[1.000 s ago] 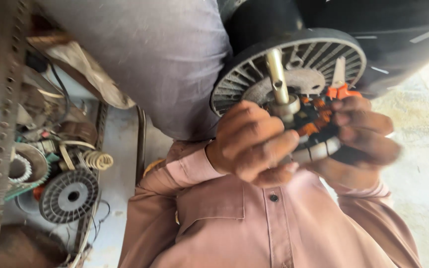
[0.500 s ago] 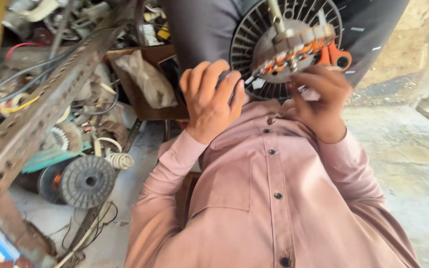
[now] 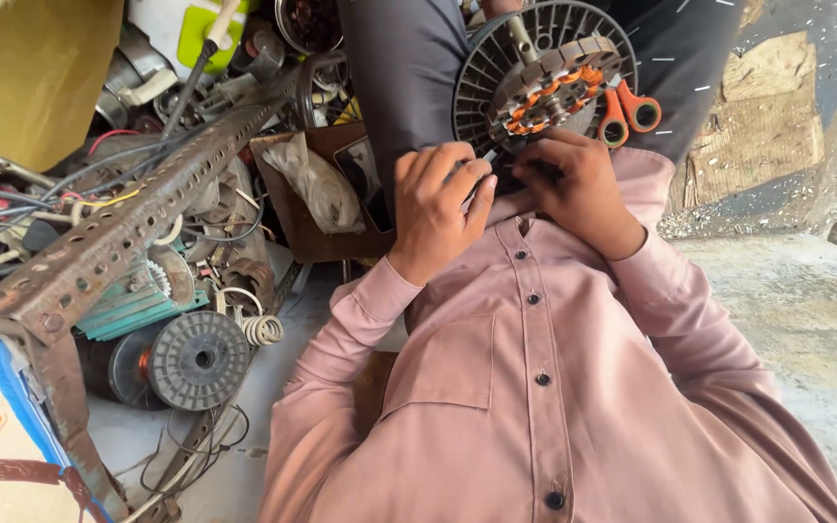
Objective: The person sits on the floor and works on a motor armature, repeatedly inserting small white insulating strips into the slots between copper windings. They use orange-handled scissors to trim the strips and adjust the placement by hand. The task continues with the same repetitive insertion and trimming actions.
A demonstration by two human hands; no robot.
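1. Rusty perforated steel angle bar crosses the left of the view above a grey ribbed disc and tangled wires; these came into fuller view within the last second as the head camera swung wider.
2. Left hand: a second ago it clasped the motor's centre; now it has dropped to the lower rim, fingers curled together around something small, contents not discernible.
3. Fan motor, grey finned housing with orange-wound stator, rests on the lap against dark trousers.
4. Right hand: fingers pinched together at the lower rim; work has shifted from the hub to the edge.
5. Orange-handled scissors lie beside the motor, untouched.
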